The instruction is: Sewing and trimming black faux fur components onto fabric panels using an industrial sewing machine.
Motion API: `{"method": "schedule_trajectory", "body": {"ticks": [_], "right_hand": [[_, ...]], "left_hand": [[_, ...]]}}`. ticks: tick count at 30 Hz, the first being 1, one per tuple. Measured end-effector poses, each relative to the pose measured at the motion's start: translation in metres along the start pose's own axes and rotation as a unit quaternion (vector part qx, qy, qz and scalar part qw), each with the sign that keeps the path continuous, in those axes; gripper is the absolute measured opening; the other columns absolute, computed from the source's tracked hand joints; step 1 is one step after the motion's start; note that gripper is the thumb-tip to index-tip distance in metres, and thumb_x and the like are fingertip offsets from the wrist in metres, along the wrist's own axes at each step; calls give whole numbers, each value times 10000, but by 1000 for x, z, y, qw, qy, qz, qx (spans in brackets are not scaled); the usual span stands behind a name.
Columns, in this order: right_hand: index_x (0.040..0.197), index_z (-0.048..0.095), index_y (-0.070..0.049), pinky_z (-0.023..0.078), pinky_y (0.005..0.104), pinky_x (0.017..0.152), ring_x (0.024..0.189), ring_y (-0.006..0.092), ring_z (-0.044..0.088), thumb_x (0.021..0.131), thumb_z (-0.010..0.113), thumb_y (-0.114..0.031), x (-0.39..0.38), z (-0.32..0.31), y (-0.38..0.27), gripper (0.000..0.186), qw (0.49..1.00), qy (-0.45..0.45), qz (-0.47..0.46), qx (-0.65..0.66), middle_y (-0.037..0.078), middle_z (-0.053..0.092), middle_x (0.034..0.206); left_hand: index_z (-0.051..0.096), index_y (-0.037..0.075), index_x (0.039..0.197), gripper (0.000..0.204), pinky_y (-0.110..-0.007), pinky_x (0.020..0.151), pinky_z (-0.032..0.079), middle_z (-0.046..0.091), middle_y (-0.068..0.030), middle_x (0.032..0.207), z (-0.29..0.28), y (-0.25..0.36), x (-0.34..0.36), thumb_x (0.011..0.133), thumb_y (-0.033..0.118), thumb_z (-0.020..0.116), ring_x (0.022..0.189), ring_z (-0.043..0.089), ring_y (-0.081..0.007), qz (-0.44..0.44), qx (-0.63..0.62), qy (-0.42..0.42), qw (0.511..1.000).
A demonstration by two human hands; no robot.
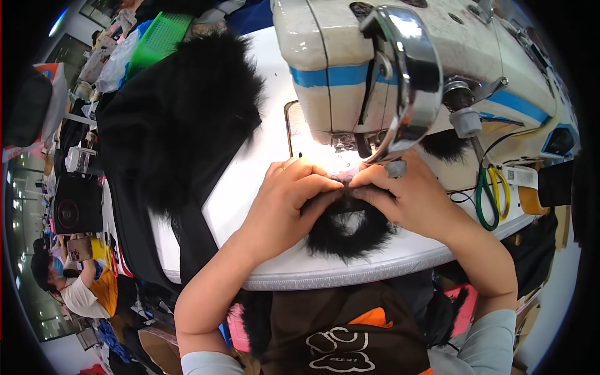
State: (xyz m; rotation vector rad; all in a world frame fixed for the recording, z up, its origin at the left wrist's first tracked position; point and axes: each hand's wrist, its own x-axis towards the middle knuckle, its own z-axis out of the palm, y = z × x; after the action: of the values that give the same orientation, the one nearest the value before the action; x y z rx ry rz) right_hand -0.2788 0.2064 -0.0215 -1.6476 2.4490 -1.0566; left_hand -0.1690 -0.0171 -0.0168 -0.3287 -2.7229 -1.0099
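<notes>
Below the lit needle area of a white sewing machine (337,50) with a blue stripe, a small loop of black fur trim (350,245) lies on the white table (231,212). My left hand (284,203) pinches the loop's far edge between thumb and fingers. Close beside it, my right hand (409,194) pinches the same edge from the right, and the thumbs nearly meet. The fingers partly hide the held edge. I cannot tell whether the fur is under the presser foot.
Black fabric with fur trim (181,119) covers the table's left side. To the right are green-handled scissors (486,197), a yellow-handled tool (502,190) and another black fur piece (445,145). A green basket (159,40) stands far left. Another person (84,294) is at the left.
</notes>
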Motion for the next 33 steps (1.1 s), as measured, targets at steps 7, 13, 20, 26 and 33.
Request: {"method": "schedule_trajectory", "body": {"ticks": [7,13,20,26,33], "right_hand": [[1048,736,-188,457,401,951,1064,265,661,880,786,-251,-5,-5,-1,186,996,-44,43,-62,16,744,1094],[1046,715,-176,424,405,986,1066,266,661,893,778,-227,-2,-5,-4,173,998,-45,39,-33,2,742,1095],[1094,679,-139,420,429,997,1088,297,655,940,738,-199,-3,-1,-3,176,998,-26,59,-2,18,732,1165],[1183,699,-124,518,443,929,1123,308,662,977,686,-173,17,1,7,212,980,-123,153,-33,96,724,1159],[956,714,-21,540,491,778,856,415,668,749,728,-89,-6,15,45,218,985,-72,129,86,172,707,889]], "left_hand": [[719,103,1062,168,-400,929,420,673,-50,1016,-3,-1,0,895,88,733,1000,615,-277,-4,-23,-34,999],[748,110,1043,190,-384,931,440,732,-55,1015,-4,2,3,859,71,776,992,641,-274,-30,-22,-17,999],[718,90,1029,149,-408,916,426,664,-60,997,-4,9,5,882,96,741,1017,610,-286,-45,-9,-28,999],[717,94,1017,134,-431,979,367,621,-65,990,0,-18,15,885,101,737,1034,575,-287,-70,-56,-8,996],[706,75,995,132,-426,980,359,592,-68,962,-4,-15,19,871,95,746,1008,563,-280,-34,18,-9,999]]}}
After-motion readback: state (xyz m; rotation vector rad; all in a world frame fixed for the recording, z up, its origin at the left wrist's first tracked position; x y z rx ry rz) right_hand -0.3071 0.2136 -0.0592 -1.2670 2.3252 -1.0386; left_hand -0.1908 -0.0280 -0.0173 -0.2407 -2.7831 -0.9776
